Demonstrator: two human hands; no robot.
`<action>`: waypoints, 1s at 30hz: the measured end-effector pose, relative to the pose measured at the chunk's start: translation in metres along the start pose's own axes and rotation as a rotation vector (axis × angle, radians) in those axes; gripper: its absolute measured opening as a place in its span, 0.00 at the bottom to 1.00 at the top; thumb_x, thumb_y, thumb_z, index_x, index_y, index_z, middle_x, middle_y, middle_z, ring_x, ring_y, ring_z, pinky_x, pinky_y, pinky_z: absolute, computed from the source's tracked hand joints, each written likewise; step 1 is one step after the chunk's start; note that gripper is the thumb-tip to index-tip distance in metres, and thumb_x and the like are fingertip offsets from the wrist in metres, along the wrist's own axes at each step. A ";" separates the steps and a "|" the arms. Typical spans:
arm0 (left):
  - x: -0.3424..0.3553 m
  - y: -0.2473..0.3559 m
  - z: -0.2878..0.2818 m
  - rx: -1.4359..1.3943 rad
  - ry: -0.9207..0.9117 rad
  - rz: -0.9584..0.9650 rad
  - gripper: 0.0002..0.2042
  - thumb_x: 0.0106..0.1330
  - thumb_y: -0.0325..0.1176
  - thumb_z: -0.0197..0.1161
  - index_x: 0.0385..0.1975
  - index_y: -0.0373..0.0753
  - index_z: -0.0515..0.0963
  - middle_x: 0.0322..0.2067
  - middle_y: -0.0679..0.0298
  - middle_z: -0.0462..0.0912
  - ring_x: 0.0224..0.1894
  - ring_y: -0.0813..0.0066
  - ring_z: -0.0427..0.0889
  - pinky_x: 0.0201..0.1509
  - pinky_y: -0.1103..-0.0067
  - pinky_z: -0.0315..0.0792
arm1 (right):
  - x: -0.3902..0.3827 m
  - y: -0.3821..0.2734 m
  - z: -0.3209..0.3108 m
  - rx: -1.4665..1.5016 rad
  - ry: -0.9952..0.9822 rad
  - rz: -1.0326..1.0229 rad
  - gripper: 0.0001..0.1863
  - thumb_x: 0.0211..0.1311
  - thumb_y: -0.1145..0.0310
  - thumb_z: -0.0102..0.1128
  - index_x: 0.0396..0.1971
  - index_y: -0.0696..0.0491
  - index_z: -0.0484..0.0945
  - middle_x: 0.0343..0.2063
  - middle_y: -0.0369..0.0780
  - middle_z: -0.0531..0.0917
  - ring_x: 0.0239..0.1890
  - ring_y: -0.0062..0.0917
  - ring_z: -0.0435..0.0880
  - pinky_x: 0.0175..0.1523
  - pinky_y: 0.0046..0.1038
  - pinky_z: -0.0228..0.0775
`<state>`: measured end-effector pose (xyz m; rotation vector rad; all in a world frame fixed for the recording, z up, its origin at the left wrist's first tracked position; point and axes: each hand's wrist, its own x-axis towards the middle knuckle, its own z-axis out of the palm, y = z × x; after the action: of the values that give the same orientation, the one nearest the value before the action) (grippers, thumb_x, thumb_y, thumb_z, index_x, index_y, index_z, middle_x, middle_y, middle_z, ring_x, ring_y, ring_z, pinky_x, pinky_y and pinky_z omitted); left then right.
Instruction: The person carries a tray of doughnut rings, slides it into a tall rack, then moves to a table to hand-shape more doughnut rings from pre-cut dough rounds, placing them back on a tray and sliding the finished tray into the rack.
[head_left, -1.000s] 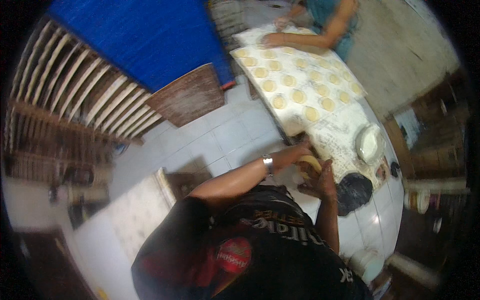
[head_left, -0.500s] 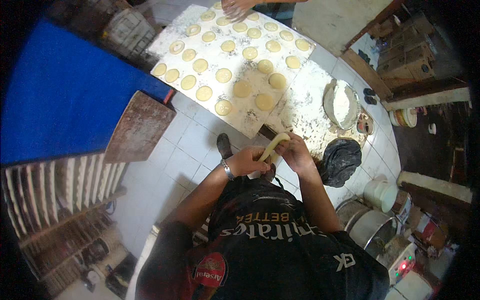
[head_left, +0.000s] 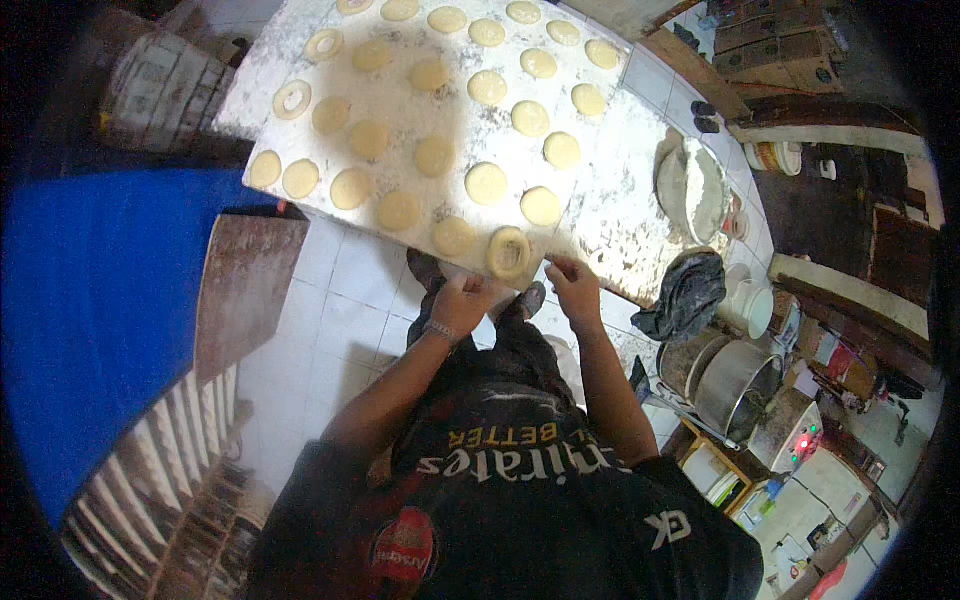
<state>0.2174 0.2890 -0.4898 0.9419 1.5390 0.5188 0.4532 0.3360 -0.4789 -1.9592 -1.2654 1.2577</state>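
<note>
A pale dough ring (head_left: 510,271) lies on the flour-dusted work surface (head_left: 590,150), right at its near edge. Just left of and below the ring is my left hand (head_left: 467,303), its fingers loosely curled and nothing visible in them. To the ring's right, my right hand (head_left: 574,290) has thumb and forefinger a little apart, apart from the ring. Rows of flat round dough pieces (head_left: 486,184) spread over the surface beyond. At the far left, another dough ring (head_left: 291,100) has a hole in its middle.
A metal bowl with flour (head_left: 692,190) and a dark crumpled cloth (head_left: 682,295) stand to the right. Farther near right are a large metal pot (head_left: 735,385) and a white bucket (head_left: 745,308). A brown board (head_left: 250,290) leans beside a blue sheet (head_left: 110,300) at left.
The dough ring held between both hands now lies on the near edge of the surface, and my hands have let go. The surface is closer. Another person's hand has left the view.
</note>
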 end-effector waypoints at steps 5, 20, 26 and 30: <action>-0.028 0.009 -0.052 0.093 0.064 0.144 0.19 0.59 0.46 0.68 0.37 0.32 0.80 0.31 0.54 0.85 0.34 0.66 0.85 0.41 0.73 0.78 | -0.008 -0.039 0.020 -0.075 0.050 -0.043 0.23 0.55 0.56 0.71 0.37 0.62 0.78 0.33 0.45 0.83 0.35 0.31 0.82 0.43 0.32 0.74; 0.014 0.060 -0.052 0.405 0.124 0.262 0.18 0.55 0.38 0.71 0.40 0.34 0.77 0.35 0.52 0.83 0.35 0.61 0.83 0.42 0.70 0.76 | -0.018 -0.031 -0.039 0.031 -0.154 -0.218 0.16 0.62 0.66 0.66 0.41 0.60 0.73 0.35 0.39 0.80 0.36 0.20 0.78 0.42 0.25 0.72; -0.087 0.098 0.052 -0.524 0.064 0.130 0.13 0.59 0.28 0.71 0.42 0.37 0.79 0.35 0.66 0.85 0.32 0.80 0.83 0.30 0.86 0.75 | -0.059 -0.068 -0.090 0.353 -0.755 -0.303 0.24 0.60 0.64 0.66 0.51 0.63 0.75 0.43 0.44 0.83 0.47 0.26 0.80 0.54 0.28 0.72; -0.148 0.115 0.076 -0.584 0.061 0.104 0.12 0.57 0.27 0.72 0.40 0.36 0.79 0.35 0.64 0.84 0.33 0.79 0.82 0.34 0.82 0.76 | -0.089 -0.067 -0.117 0.373 -0.835 -0.395 0.17 0.57 0.73 0.64 0.47 0.64 0.78 0.39 0.41 0.83 0.43 0.24 0.81 0.50 0.26 0.72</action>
<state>0.3183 0.2229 -0.3273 0.5548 1.2832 1.0130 0.5142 0.2965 -0.3353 -0.8586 -1.5244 1.9891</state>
